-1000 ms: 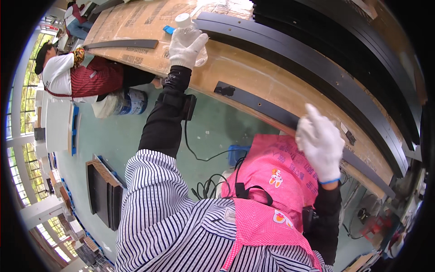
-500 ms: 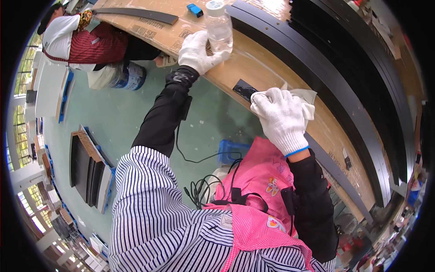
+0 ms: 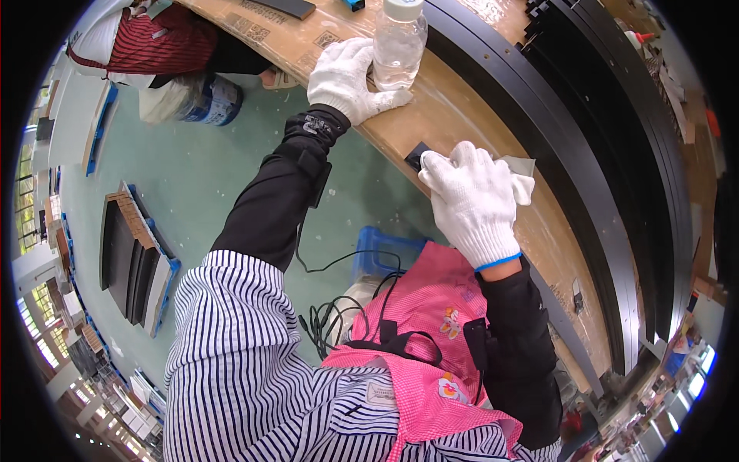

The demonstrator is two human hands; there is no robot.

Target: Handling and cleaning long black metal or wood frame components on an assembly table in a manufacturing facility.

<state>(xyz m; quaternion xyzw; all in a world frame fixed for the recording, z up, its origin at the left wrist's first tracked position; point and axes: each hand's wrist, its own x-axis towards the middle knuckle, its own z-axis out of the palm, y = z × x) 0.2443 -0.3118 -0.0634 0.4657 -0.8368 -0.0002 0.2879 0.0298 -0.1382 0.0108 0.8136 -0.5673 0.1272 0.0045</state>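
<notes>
My left hand (image 3: 348,81), in a white knitted glove, lies at the edge of the brown-covered table (image 3: 462,100), thumb stretched out and fingers apart. Between its thumb and fingers stands a clear bottle (image 3: 397,54) with a pale cap and clear contents; the fingertips come up against it, partly hidden behind. My right hand (image 3: 471,200), gloved in white too, is closed on a white cloth (image 3: 520,166), pressing it down on a narrow dark strip (image 3: 566,327). One end of that strip shows just past the knuckles; the hand hides its middle.
Long curved black panels (image 3: 539,115) lie side by side along the table's right. Another dark strip (image 3: 289,6) rests at the far end, near a co-worker in a red striped apron (image 3: 158,46). A blue-white bucket (image 3: 219,100) and stacked panels (image 3: 135,258) stand on the floor.
My right hand has slid with the cloth toward the strip's far end, covering more of it. The left hand stays by the bottle. The whole view has shifted slightly.
</notes>
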